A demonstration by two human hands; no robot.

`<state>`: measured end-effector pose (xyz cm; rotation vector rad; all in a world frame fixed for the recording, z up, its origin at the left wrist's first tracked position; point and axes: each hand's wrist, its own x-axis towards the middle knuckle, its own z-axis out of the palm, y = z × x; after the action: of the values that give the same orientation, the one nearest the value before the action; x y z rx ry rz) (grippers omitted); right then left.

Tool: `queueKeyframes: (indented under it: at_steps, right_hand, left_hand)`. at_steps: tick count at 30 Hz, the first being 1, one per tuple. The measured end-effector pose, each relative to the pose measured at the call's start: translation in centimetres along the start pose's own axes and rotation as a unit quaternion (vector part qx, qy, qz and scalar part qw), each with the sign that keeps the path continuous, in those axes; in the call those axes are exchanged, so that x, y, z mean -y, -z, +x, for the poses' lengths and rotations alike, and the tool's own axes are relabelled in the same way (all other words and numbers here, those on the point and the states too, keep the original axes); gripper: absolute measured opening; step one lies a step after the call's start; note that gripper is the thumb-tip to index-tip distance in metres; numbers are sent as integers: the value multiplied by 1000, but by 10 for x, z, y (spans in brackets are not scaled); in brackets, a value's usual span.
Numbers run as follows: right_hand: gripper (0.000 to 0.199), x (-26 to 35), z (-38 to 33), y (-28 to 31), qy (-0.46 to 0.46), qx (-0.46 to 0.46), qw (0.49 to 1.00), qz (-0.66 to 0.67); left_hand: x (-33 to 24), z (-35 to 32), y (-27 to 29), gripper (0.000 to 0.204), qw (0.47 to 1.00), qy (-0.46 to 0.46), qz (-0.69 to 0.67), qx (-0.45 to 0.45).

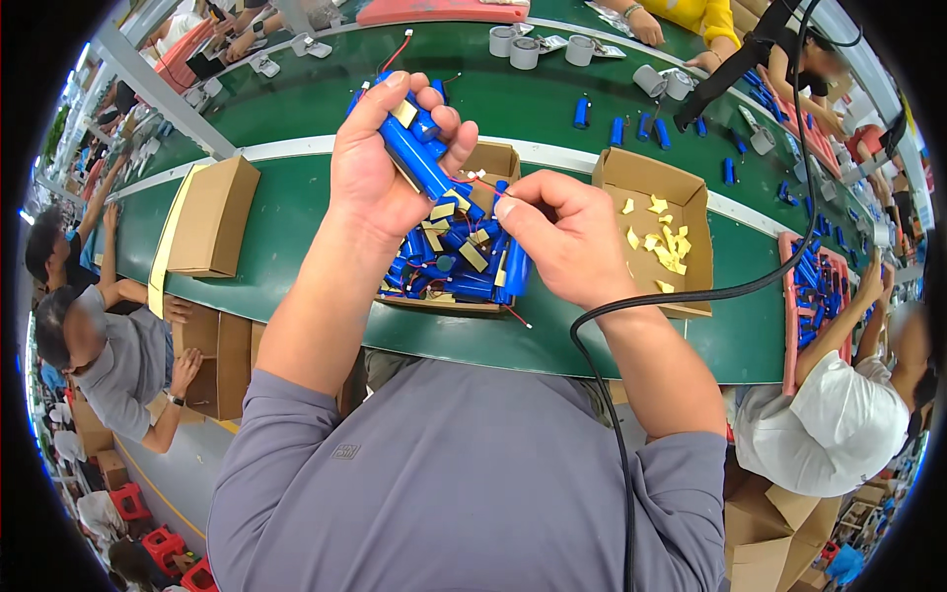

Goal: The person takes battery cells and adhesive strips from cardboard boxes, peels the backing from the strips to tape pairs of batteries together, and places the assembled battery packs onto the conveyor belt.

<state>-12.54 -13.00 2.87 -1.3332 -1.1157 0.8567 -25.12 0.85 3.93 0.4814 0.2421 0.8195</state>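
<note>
My left hand [380,158] is raised over the work table, palm up, its fingers curled around several blue cylindrical battery packs [414,163] with thin red wires. My right hand [567,232] is closed just to the right, thumb and fingertips pinched at a blue battery pack beside a red lead; its exact hold is partly hidden. Under both hands, an open cardboard box [498,158] is heaped with blue battery packs [473,286], many with pale yellow tape pieces [473,257] on them. One wire hangs over the box's front edge.
To the right, a cardboard box [700,227] holds yellow scraps [671,252]. Another carton [217,217] stands at left. Loose batteries [581,111] and grey rings [579,50] lie on the green belt [424,74]. A black cable [730,293] crosses my right forearm. Co-workers sit on both sides.
</note>
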Motion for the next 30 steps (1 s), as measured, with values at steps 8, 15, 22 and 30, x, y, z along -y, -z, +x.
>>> queueKeyframes:
  at_steps: [8,15,22,30]
  right_hand:
    - [16,1,4,-9,-6,16,1000,-15]
    - [15,-3,4,-5,-13,91,989,117]
    - [13,-1,7,4,12,-69,991,114]
    - [23,-3,22,4,93,-169,979,61]
  left_hand:
    - [9,-2,-4,13,999,-44,15,7]
    - [14,1,0,13,998,-55,6,17]
    - [12,0,6,20,987,-26,158,-36]
    - [53,-32,-4,27,820,-100,560,66]
